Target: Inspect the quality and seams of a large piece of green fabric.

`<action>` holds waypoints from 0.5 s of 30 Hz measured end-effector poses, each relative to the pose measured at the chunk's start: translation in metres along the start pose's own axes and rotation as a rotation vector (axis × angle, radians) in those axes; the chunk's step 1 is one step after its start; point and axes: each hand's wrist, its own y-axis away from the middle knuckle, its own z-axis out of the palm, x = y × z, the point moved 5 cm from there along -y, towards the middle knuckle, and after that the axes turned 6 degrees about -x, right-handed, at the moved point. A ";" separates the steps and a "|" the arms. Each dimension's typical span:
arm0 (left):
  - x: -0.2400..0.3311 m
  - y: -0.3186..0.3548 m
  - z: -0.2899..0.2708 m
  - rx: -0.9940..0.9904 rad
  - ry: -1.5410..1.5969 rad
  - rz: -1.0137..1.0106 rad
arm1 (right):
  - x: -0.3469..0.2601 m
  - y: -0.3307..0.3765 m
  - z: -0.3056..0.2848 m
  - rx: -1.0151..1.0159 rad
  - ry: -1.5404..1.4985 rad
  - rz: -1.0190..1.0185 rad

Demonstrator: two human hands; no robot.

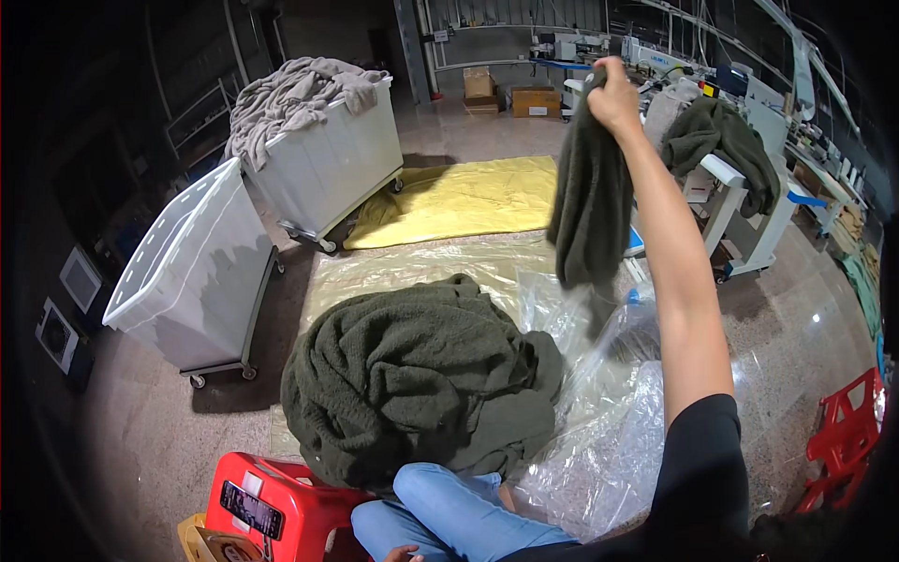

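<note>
My right hand (613, 98) is raised at arm's length and closed on the top of a dark green towel (592, 197). The towel hangs down in folds from the grip, its lower end above a clear plastic sheet. In front of my knees lies a big crumpled heap of dark green towelling (412, 375). Only part of my left hand (403, 554) shows at the bottom edge, by my jeans; its visible fingers lie loosely with nothing seen in them.
Two white wheeled bins stand left; the farther bin (328, 155) is heaped with grey cloth (304, 98). A yellow cloth (468, 197) covers floor beyond the heap. Near left, a red stool (281, 492) carries a phone (251, 509). Machine tables with more green cloth (721, 140) stand right.
</note>
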 end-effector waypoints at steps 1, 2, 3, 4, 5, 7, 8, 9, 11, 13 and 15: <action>-0.002 0.005 0.001 0.005 0.002 -0.002 | 0.006 0.004 0.020 -0.106 0.034 0.014; -0.006 0.013 0.005 0.023 0.046 -0.053 | 0.022 0.021 0.039 -0.285 0.098 0.106; -0.011 0.022 0.010 0.039 0.089 -0.107 | 0.035 0.041 0.056 -0.416 0.177 0.161; -0.010 0.026 0.016 0.061 0.124 -0.054 | 0.047 0.071 0.067 -0.480 0.207 0.172; -0.012 0.030 0.022 0.060 0.129 -0.062 | 0.053 0.106 0.076 -0.509 0.137 0.090; -0.013 0.034 0.030 0.035 0.164 -0.087 | 0.065 0.196 0.090 -0.726 -0.011 0.037; -0.007 0.037 0.031 0.033 0.123 0.020 | 0.066 0.249 0.091 -0.812 -0.010 0.000; -0.008 0.033 0.030 0.019 0.095 -0.021 | 0.067 0.305 0.093 -0.980 -0.037 0.049; -0.003 0.025 0.024 0.016 0.128 0.010 | 0.054 0.411 0.088 -1.267 -0.122 0.163; 0.005 0.017 0.020 -0.022 0.077 0.023 | 0.025 0.485 0.083 -1.372 -0.223 0.224; 0.013 0.014 0.019 -0.061 -0.052 0.048 | -0.019 0.529 0.081 -1.292 -0.202 0.133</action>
